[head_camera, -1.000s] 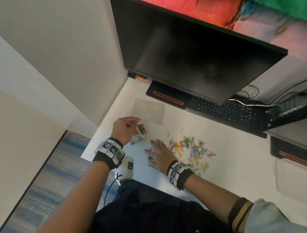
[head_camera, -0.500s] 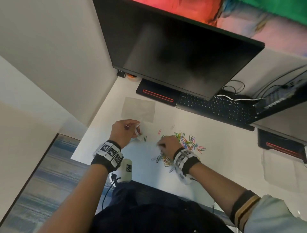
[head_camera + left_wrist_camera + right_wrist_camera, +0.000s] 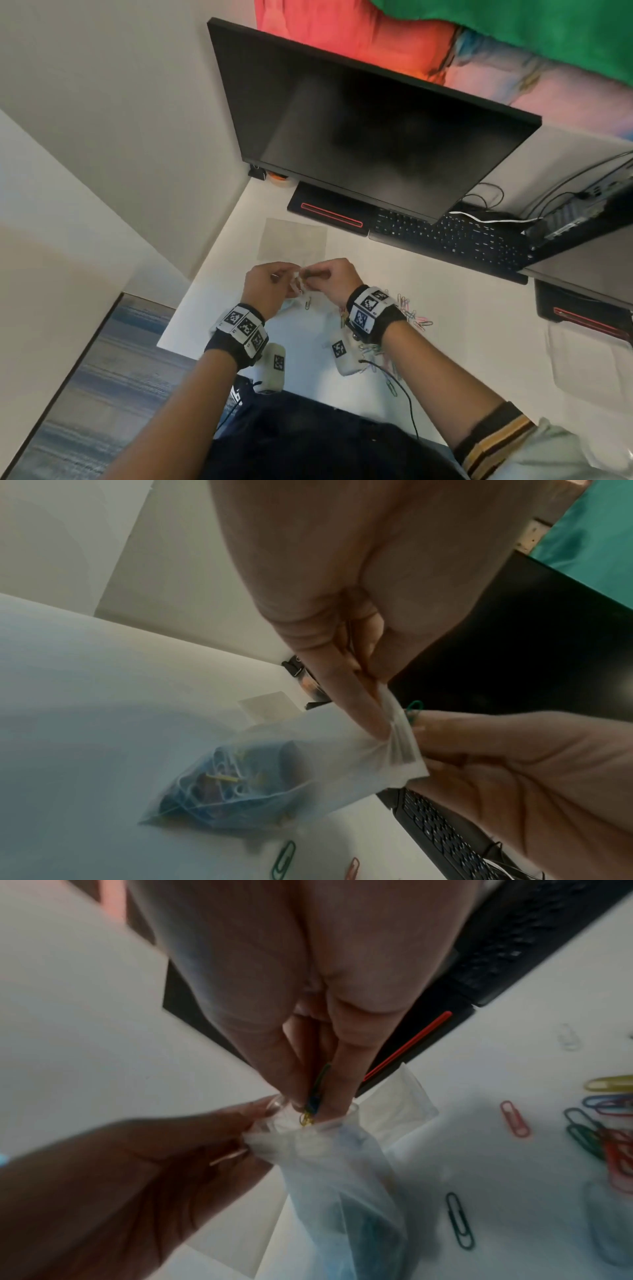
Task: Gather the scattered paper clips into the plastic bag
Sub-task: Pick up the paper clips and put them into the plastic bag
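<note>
My left hand (image 3: 270, 284) pinches the rim of a small clear plastic bag (image 3: 274, 777) and holds it above the white desk (image 3: 462, 342). Several coloured clips lie in the bag's bottom. My right hand (image 3: 329, 277) pinches a few paper clips (image 3: 315, 1096) right at the bag's mouth (image 3: 308, 1123), fingertips touching the rim. In the left wrist view a green clip (image 3: 413, 710) sticks out past the rim. A scatter of coloured paper clips (image 3: 411, 313) lies on the desk to the right of my right wrist. One dark clip (image 3: 460, 1221) lies beside the bag.
A black monitor (image 3: 359, 137) stands over the back of the desk, with a black keyboard (image 3: 452, 240) under it. A second flat clear bag (image 3: 293, 240) lies just beyond my hands. The desk's left edge (image 3: 191, 301) drops to a striped rug (image 3: 85, 394).
My right hand has left the clip pile and moved left to the bag's mouth with clips pinched in it. The left hand has kept hold of the bag.
</note>
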Available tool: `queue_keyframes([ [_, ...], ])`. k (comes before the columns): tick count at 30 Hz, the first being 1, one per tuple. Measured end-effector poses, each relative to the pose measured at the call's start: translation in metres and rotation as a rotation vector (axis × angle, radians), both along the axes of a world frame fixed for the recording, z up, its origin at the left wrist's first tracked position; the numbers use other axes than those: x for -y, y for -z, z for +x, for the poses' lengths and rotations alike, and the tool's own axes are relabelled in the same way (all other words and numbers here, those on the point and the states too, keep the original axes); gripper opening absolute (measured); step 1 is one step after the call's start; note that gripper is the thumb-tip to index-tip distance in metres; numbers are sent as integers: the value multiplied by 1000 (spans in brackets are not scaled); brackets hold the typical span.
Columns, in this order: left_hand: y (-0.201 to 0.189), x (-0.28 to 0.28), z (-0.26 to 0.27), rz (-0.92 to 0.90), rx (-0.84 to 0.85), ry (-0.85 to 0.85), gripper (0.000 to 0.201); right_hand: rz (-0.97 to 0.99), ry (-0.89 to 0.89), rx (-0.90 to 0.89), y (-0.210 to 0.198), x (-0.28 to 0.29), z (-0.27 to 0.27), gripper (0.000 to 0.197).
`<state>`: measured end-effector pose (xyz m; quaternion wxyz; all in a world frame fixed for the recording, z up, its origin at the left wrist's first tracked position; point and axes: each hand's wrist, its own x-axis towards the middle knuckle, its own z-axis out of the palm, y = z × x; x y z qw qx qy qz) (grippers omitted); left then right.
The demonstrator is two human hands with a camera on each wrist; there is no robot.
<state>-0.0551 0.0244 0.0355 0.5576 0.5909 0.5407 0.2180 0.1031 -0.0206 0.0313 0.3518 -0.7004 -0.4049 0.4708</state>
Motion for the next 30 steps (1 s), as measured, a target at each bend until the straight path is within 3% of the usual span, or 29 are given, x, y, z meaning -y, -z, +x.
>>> queue_keyframes([
  [3,0,-6,-6,-7,4,10,21,52,-110,238,-5,-6,-10,24],
  [5,-1,-9,-9,-8,11,23,25,94,-222,368,-8,-11,-14,16],
  [7,-1,-12,-12,-8,12,39,25,99,-302,410,-10,-13,-13,12],
  [11,-3,-19,-20,14,8,22,25,152,-40,291,-10,-11,3,9],
  [13,-4,-24,-27,33,9,-2,25,138,-5,333,-1,-6,10,12],
  [14,-5,-27,-29,42,8,-12,24,112,-97,418,10,-4,10,16],
  [18,-2,-31,-34,24,21,-78,23,-53,-786,720,67,27,-16,55],
  [22,2,-22,-31,22,30,-110,29,40,-1117,975,100,78,-12,72],
  [25,8,-8,-22,8,43,-128,26,98,-1117,1114,104,98,15,69],
  [30,10,17,-2,8,41,-133,19,-30,-837,1215,97,86,51,63],
])
